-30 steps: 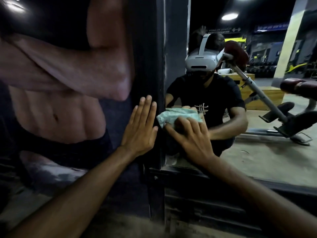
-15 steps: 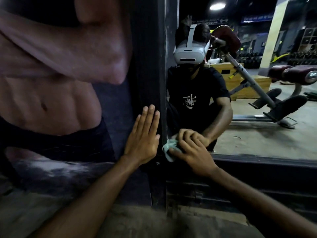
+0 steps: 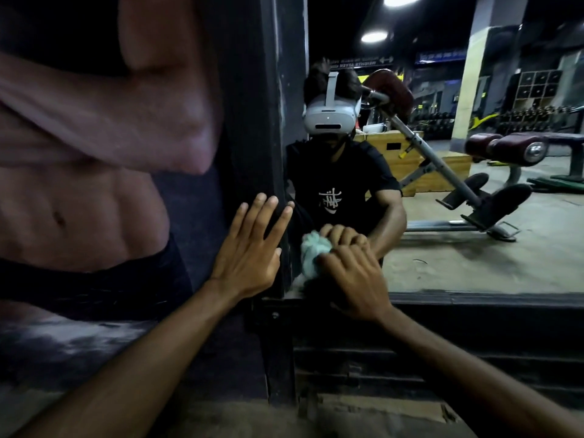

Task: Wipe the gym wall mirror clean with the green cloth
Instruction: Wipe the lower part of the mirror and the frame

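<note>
The wall mirror [image 3: 458, 248] fills the right half of the view and reflects the gym and me crouching. My right hand [image 3: 354, 276] grips the bunched pale green cloth [image 3: 311, 254] and presses it against the glass at the mirror's lower left corner, just above the bottom frame. Most of the cloth is hidden under my fingers. My left hand [image 3: 252, 248] lies flat with straight fingers on the dark vertical frame [image 3: 268, 121] beside the mirror.
A large wall poster of a bare torso [image 3: 94, 153] covers the wall to the left. The mirror's dark bottom ledge [image 3: 474, 300] runs to the right. Reflected in the glass are a sit-up bench [image 3: 467, 197], a wooden box and dumbbell racks. Bare floor lies below.
My right hand carried the cloth down the glass from chest height to the mirror's bottom left corner and bunched it up. My left hand stayed flat on the frame.
</note>
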Demonstrator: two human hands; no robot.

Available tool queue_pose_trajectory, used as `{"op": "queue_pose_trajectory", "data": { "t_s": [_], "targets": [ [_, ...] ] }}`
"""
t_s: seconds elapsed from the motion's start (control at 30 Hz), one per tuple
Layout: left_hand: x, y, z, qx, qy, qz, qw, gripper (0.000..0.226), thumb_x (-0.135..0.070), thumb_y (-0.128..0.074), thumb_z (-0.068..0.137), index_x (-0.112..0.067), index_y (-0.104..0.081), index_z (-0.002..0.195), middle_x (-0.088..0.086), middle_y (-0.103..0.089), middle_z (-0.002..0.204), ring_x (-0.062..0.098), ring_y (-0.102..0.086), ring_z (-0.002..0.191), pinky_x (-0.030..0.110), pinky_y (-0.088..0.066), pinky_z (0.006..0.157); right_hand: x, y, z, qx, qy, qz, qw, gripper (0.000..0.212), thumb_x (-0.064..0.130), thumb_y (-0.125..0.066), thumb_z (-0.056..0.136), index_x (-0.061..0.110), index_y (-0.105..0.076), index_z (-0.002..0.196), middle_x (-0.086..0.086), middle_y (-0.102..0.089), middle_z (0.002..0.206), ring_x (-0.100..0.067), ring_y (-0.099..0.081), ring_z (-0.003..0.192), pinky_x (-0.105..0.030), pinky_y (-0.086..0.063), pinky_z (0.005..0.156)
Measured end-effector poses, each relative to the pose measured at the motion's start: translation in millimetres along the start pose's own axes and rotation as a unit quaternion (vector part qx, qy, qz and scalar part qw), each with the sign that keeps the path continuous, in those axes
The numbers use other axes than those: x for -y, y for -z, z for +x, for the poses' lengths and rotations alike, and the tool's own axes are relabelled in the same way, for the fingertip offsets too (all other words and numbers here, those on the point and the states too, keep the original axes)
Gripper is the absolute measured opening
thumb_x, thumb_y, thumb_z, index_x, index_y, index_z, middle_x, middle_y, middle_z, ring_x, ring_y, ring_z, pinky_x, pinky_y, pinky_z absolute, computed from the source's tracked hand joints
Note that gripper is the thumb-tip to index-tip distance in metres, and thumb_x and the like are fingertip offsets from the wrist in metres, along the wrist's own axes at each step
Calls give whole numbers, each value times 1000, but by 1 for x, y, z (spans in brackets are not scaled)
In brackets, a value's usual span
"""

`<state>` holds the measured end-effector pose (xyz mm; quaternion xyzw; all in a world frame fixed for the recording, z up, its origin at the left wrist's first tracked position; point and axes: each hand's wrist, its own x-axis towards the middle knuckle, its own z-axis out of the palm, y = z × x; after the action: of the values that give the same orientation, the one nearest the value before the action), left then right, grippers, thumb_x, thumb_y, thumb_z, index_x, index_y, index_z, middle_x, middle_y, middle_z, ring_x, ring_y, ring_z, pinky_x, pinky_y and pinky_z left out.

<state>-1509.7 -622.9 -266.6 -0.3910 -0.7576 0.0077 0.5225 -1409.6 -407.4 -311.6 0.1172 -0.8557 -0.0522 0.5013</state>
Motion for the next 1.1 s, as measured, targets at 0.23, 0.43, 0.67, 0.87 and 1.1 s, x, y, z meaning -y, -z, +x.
{"op": "queue_pose_trajectory", "data": {
  "t_s": [0.23, 0.43, 0.67, 0.87, 1.1],
  "targets": [
    [10, 11, 59, -52, -43, 18, 998, 79, -32, -51, 93, -9, -22, 163, 15, -14, 172, 35, -11, 159, 54, -13, 128, -22, 40, 40, -157, -219, 111, 957, 39, 30, -60, 73, 12, -51, 107, -10, -55, 101, -27, -51, 91, -24, -32, 72],
    [34, 37, 149, -72, -46, 26, 996, 75, -40, -44, 99, -8, -23, 163, 19, -14, 171, 39, -13, 158, 55, -13, 127, -53, 76, 99, -280, -295, 77, 910, 50, 11, -65, 75, 10, -53, 124, -14, -56, 112, -28, -53, 101, -31, -43, 78],
    [38, 35, 166, -88, -69, 40, 993, 77, -42, -46, 98, -6, -24, 163, 22, -16, 170, 42, -18, 156, 56, -17, 126, -38, 58, 104, -105, -38, 4, 994, 33, 23, -65, 96, 25, -53, 126, -10, -47, 124, -32, -54, 105, -45, -55, 86],
    [52, 52, 213, -126, -45, 19, 991, 78, -39, -46, 96, -8, -22, 164, 20, -13, 171, 39, -16, 158, 54, -14, 127, -73, 97, 174, -273, -200, -54, 940, 58, 18, -87, 75, 19, -56, 123, -12, -50, 115, -33, -57, 95, -38, -50, 68],
    [53, 60, 232, -128, -67, -3, 989, 83, -41, -52, 92, -9, -24, 163, 22, -14, 170, 42, -17, 157, 58, -22, 124, -78, 109, 163, -137, -35, -136, 981, 41, 33, -67, 88, 23, -53, 125, -16, -60, 124, -36, -61, 97, -40, -49, 72]
  ]
}}
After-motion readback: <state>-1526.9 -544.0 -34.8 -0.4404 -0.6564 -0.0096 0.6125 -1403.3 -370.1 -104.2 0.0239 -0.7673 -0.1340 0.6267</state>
